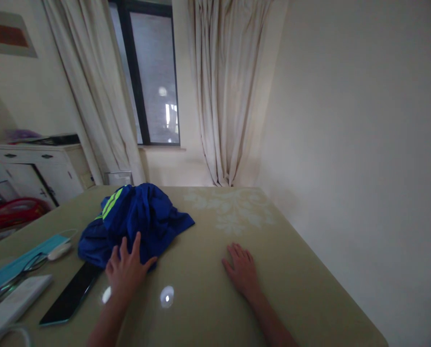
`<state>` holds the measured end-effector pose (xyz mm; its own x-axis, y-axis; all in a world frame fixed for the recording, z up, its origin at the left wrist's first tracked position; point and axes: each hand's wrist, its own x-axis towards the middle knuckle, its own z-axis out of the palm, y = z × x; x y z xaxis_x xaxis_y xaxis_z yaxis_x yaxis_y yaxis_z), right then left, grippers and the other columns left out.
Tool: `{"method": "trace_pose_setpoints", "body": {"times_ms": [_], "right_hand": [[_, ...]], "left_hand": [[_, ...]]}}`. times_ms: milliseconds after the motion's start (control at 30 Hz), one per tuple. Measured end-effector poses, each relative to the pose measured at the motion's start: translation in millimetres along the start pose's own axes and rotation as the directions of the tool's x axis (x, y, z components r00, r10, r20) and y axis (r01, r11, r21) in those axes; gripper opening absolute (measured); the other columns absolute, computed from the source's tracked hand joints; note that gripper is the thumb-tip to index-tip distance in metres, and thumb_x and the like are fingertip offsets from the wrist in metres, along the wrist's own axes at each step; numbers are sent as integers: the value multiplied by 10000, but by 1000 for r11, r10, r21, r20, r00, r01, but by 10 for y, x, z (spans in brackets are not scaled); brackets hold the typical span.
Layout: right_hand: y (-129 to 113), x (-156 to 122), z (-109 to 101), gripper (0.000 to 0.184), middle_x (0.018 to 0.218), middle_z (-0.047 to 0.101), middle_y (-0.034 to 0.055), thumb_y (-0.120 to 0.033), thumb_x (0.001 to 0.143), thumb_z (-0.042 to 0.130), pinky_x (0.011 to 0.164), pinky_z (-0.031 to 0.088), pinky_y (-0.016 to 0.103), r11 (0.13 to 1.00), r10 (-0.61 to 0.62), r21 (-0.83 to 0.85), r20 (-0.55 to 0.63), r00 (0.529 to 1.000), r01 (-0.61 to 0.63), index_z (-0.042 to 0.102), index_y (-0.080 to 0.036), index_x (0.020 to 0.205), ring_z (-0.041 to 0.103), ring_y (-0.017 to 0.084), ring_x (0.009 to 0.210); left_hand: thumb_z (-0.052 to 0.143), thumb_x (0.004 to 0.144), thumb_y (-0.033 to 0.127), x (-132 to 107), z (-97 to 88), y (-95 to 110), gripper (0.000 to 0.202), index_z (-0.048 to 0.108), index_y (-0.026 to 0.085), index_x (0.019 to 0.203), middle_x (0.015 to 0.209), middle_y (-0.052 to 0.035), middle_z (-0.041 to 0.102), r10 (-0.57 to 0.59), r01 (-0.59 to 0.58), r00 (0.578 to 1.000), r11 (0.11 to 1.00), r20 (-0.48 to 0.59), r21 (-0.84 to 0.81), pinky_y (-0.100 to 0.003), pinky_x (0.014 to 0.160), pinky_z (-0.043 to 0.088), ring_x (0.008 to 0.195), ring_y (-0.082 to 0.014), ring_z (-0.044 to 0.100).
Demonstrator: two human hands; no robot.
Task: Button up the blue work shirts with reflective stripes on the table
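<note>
A crumpled blue garment [139, 219] with neon yellow-green stripes lies on the olive-green table [215, 289]. My left hand [127, 267] rests with its fingers spread on the garment's near edge. My right hand [241, 270] lies flat on the bare tabletop to the right, fingers stretched out, holding nothing and apart from the garment.
A dark phone or tablet [73, 294] lies left of my left hand. Further left are a blue face mask [23, 260], a small white object [59, 250] and a white flat box [15, 303]. A white cabinet [38, 168], curtains and a window stand behind; a wall runs along the right.
</note>
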<state>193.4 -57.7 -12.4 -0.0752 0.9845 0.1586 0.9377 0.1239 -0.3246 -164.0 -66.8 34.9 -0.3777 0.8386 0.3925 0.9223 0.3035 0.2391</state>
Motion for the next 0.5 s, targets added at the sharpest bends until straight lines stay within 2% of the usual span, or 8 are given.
{"method": "trace_pose_setpoints", "body": {"times_ms": [67,100,200,300,400,433,467,500], "right_hand": [[5,4,15,579,1539,498,114,-525,979,441,1220,240,498,1000,-7,-7,-10,1000,7,547,-207,1451,403,294,1457],[12,6,29,580,1537,500,116,-528,982,434,1218,242,503,1000,-9,-11,-13,1000,9,546,-207,1452,407,296,1454],[42,18,82,571,1534,503,122,-525,993,409,1212,254,510,1000,-14,-24,-24,1000,14,551,-210,1448,418,296,1448],[59,35,116,560,1537,500,119,-525,1001,392,1209,269,511,999,-32,-26,-44,999,31,568,-212,1431,425,298,1444],[54,27,100,581,1514,525,130,-548,1020,349,1206,281,526,1000,-26,8,-49,998,26,579,-197,1421,445,318,1430],[49,13,85,598,1511,529,132,-563,1021,342,1201,298,524,999,-20,32,-56,998,22,555,-199,1445,454,326,1423],[45,-7,69,622,1524,514,126,-585,1017,350,1193,323,512,997,-24,66,-73,997,29,504,-211,1489,455,330,1422],[42,-33,53,661,1555,476,116,-609,1004,377,1185,350,494,992,-46,111,-98,994,57,420,-231,1545,445,332,1430]], "left_hand": [[511,906,414,143,8,-173,552,565,191,1408,1313,-203,616,75,-67,976,997,204,-49,-560,997,457,1260,-412,551],[483,910,332,219,13,-229,443,654,183,1290,1220,-187,659,115,-91,960,990,255,-104,-521,972,481,1160,-371,623],[434,891,185,482,-44,-200,316,729,174,1005,1065,-141,702,180,-116,955,959,236,-260,-450,950,502,991,-289,695],[394,946,228,722,-254,150,318,681,167,1068,1097,-117,705,207,-135,966,916,154,-378,-396,974,500,1033,-256,681],[358,1007,344,688,-578,667,354,630,185,1168,1067,-59,713,277,-190,957,826,89,-531,-299,927,521,995,-197,674],[345,1021,402,588,-697,823,381,629,198,1171,1039,-40,715,325,-215,943,767,76,-605,-283,897,532,966,-187,673],[395,1010,453,450,-812,951,396,639,186,1171,1020,-48,718,390,-198,917,621,80,-758,-299,881,538,956,-203,668],[469,980,497,287,-914,1043,407,643,193,1189,1011,-44,720,479,-156,870,495,118,-855,-306,863,542,942,-210,666]]}}
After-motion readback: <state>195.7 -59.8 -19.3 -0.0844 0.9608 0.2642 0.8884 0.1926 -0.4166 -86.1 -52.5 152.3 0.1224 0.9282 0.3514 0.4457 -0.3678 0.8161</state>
